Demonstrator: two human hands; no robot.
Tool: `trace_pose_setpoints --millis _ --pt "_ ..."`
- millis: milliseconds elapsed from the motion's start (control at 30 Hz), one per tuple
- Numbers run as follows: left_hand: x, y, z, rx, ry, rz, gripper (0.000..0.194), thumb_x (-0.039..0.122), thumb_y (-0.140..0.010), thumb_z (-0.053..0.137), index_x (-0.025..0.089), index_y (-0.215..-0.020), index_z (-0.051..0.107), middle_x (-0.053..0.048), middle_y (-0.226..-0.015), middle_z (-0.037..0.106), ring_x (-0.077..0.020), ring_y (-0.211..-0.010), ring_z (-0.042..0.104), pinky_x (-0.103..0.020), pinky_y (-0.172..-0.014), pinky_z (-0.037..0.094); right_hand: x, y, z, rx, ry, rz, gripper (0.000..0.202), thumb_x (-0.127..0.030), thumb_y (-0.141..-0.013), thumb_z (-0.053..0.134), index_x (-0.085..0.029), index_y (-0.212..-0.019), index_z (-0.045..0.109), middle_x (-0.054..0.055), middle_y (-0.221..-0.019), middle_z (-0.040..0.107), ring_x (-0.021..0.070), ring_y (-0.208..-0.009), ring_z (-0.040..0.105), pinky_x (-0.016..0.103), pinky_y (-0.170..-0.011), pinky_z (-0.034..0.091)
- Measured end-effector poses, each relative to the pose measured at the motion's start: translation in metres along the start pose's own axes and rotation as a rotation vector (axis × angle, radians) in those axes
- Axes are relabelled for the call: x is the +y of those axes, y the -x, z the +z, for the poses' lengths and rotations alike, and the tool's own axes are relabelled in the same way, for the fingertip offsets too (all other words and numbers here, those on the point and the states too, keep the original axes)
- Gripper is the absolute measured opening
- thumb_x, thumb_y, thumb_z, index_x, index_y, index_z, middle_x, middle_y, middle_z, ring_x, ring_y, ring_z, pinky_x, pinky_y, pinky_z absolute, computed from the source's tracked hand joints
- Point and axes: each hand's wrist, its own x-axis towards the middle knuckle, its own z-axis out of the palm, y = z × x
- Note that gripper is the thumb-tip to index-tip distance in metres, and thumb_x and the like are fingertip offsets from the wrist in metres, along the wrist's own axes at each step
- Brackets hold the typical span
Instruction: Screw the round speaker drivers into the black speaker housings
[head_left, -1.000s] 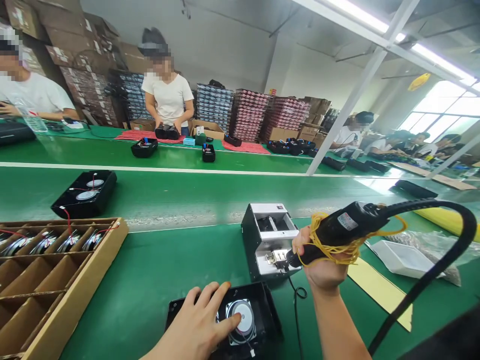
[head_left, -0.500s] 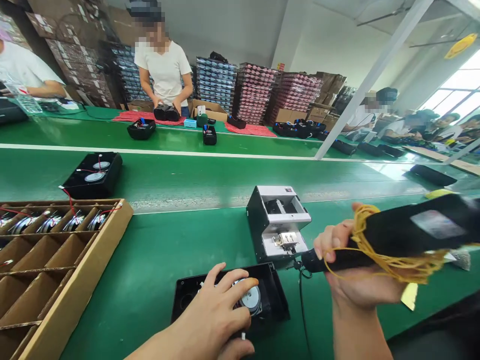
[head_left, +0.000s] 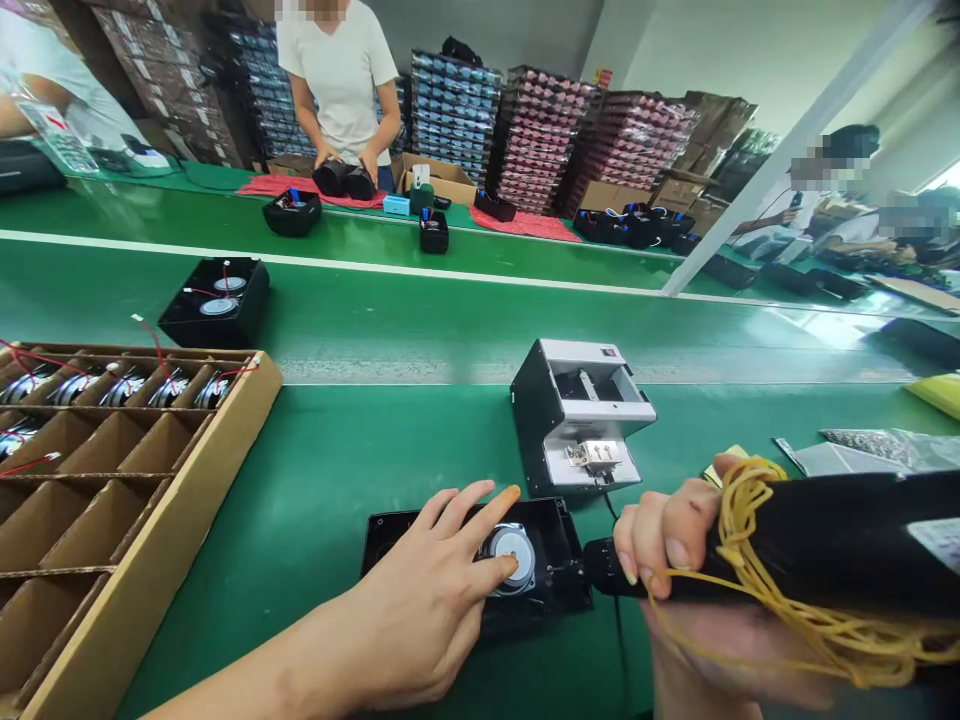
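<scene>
My left hand [head_left: 431,585] lies over a black plastic case [head_left: 566,580] with its fingers spread. One fingertip rests against a round silver speaker [head_left: 514,558] inside the case, and the back of my hand hides the case's left part. My right hand [head_left: 675,550] is wrapped round a black electric screwdriver [head_left: 840,530] bound with yellow cord or rubber bands. The tool lies almost level, its nose pointing left at the right end of the case; the bit's tip is hard to make out. Behind the case stands a grey-and-black screw feeder [head_left: 592,420].
A divided cardboard box [head_left: 217,480] holding several speakers stands left. Behind it, another black case [head_left: 217,305] with two wired speakers rests on the green belt. Plastic bags [head_left: 870,450] lie right. Across the line, a person [head_left: 341,90] handles black parts; a slanted white post [head_left: 795,150] rises right.
My right hand has brought the screwdriver down and closer to the case's right end. My left hand has shifted slightly, its fingers still over the speaker. The head view has tilted lower.
</scene>
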Motion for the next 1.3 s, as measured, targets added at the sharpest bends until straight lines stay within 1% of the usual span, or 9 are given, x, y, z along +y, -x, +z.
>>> trace_pose_setpoints --millis 67,133,200,367,467,600,700,1200,1300 --pt "0.001 0.002 -0.003 -0.018 0.043 -0.027 0.042 0.033 -0.097 0.054 0.030 -0.138 0.055 -0.003 -0.171 0.009 -0.0305 -0.158 0.008 -0.058 -0.125 0.021 0.005 0.007 -0.003 0.001 -0.007 -0.007 0.047 -0.063 -0.098 0.055 -0.027 -0.126 0.066 -0.006 -0.061 0.046 0.0096 -0.037 0.040 0.023 -0.036 0.043" --pt "0.000 0.004 -0.003 -0.048 0.068 -0.043 0.052 0.051 -0.094 0.060 0.032 -0.142 0.052 -0.004 -0.172 0.006 -0.0314 -0.158 0.006 -0.059 -0.126 0.018 0.009 0.012 -0.005 0.007 -0.027 -0.009 0.049 -0.065 -0.097 0.054 -0.026 -0.124 0.067 -0.006 -0.061 0.046 0.0093 -0.037 0.038 0.022 -0.035 0.041" --pt "-0.001 0.005 -0.002 -0.068 0.063 -0.049 0.061 0.057 -0.089 0.066 0.032 -0.143 0.051 -0.006 -0.172 0.005 -0.0333 -0.158 0.006 -0.059 -0.126 0.017 0.012 0.016 -0.006 0.020 -0.035 0.015 0.045 -0.061 -0.100 0.051 -0.026 -0.120 0.068 -0.005 -0.061 0.046 0.0091 -0.037 0.038 0.021 -0.036 0.042" --pt "-0.003 0.004 0.002 -0.074 0.012 -0.044 0.056 0.044 -0.087 0.069 0.030 -0.138 0.053 -0.009 -0.171 0.009 -0.0376 -0.154 0.017 -0.060 -0.123 0.022 0.018 0.020 -0.005 0.062 -0.019 0.034 0.047 -0.062 -0.098 0.051 -0.025 -0.120 0.068 -0.005 -0.063 0.046 0.0093 -0.039 0.040 0.022 -0.038 0.042" --pt "-0.002 0.002 0.003 -0.056 -0.003 -0.039 0.053 0.043 -0.087 0.069 0.029 -0.136 0.055 -0.009 -0.170 0.012 -0.0372 -0.151 0.023 -0.059 -0.122 0.024 0.021 0.022 -0.005 0.033 0.006 0.027 0.050 -0.065 -0.100 0.046 -0.025 -0.122 0.067 -0.005 -0.063 0.045 0.0095 -0.039 0.040 0.022 -0.038 0.042" --pt "-0.001 0.002 0.003 -0.035 -0.011 -0.025 0.051 0.043 -0.086 0.070 0.028 -0.133 0.057 -0.010 -0.169 0.015 -0.0382 -0.149 0.027 -0.059 -0.121 0.025 0.023 0.024 -0.006 0.022 0.005 0.039 0.046 -0.060 -0.099 0.050 -0.026 -0.127 0.063 -0.005 -0.065 0.045 0.0102 -0.041 0.040 0.023 -0.039 0.041" --pt "-0.002 0.003 0.002 -0.019 -0.009 -0.013 0.051 0.043 -0.086 0.070 0.027 -0.133 0.058 -0.011 -0.169 0.016 -0.0389 -0.147 0.029 -0.060 -0.120 0.027 0.025 0.024 -0.006 -0.036 0.001 0.034 0.046 -0.060 -0.102 0.042 -0.026 -0.126 0.062 -0.004 -0.065 0.045 0.0111 -0.042 0.040 0.024 -0.040 0.041" --pt "-0.002 0.001 -0.001 -0.028 -0.012 -0.010 0.050 0.043 -0.086 0.070 0.027 -0.131 0.058 -0.012 -0.167 0.019 -0.0369 -0.145 0.031 -0.057 -0.119 0.028 0.023 0.025 0.001 -0.054 0.047 0.033 0.048 -0.067 -0.101 0.045 -0.033 -0.126 0.067 -0.005 -0.060 0.043 0.0110 -0.038 0.036 0.023 -0.039 0.040" --pt "-0.001 0.001 0.000 -0.036 -0.013 -0.011 0.050 0.042 -0.086 0.070 0.026 -0.132 0.058 -0.012 -0.167 0.018 -0.0371 -0.145 0.031 -0.058 -0.118 0.028 0.022 0.023 0.005 -0.086 0.061 0.030 0.042 -0.062 -0.102 0.046 -0.033 -0.125 0.068 -0.005 -0.060 0.043 0.0115 -0.037 0.037 0.024 -0.038 0.040"
